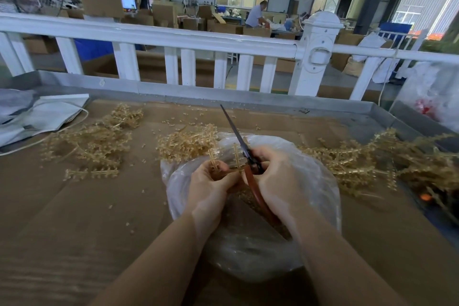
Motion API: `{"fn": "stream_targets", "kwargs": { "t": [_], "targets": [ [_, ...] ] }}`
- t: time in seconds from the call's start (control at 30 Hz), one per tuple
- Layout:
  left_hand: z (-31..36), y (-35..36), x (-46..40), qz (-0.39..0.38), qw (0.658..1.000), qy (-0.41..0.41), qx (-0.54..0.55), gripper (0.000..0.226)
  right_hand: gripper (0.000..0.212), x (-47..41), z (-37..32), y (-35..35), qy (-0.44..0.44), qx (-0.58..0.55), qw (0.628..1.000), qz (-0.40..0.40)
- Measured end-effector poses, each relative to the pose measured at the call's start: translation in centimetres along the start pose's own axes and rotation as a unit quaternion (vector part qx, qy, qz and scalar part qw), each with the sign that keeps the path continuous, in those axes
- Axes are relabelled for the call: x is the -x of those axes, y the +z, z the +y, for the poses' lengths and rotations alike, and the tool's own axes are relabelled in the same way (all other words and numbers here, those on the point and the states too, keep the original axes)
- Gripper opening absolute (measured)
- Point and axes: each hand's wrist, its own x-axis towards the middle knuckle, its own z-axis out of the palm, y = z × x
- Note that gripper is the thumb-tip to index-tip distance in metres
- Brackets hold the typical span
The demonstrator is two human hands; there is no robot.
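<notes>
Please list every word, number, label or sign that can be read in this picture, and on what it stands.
No text can be read here.
Monitor screen, back left: too small and blurred.
Orange-red banner, far right: blurred.
Red marks on the white plastic bag, right: blurred.
Scissors in the right hand, plastic sprue in the left hand: no marking visible.

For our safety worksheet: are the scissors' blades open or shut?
Shut, it seems: the scissors in the right hand taper to one point.

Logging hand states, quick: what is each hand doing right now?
Left hand: closed, holds a tan plastic sprue piece.
Right hand: closed, grips the red-handled scissors.
</notes>
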Motion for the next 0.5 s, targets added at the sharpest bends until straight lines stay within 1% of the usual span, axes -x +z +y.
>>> {"fn": "stream_targets", "kwargs": {
  "t": [0.1, 0.17, 0.37, 0.5],
  "targets": [
    [-0.1, 0.0, 0.1, -0.001, 1.0, 0.008, -0.012, 0.023, 0.031, 0.2, 0.3, 0.3, -0.009, -0.027, 0.999, 0.032],
    [0.0, 0.0, 0.2, -0.006, 1.0, 0.01, -0.009, 0.024, 0.034, 0.2, 0.4, 0.6, -0.017, -0.021, 0.999, 0.041],
    [0.1, 0.3, 0.2, 0.006, 0.999, 0.01, 0.04, 0.029, 0.031, 0.0, 0.6, 1.0, -0.018, -0.037, 0.997, 0.06],
    [0.0, 0.1, 0.2, 0.003, 0.999, 0.017, 0.031, 0.028, 0.029, 0.0, 0.6, 1.2, -0.023, -0.036, 0.996, 0.078]
  ]
}}
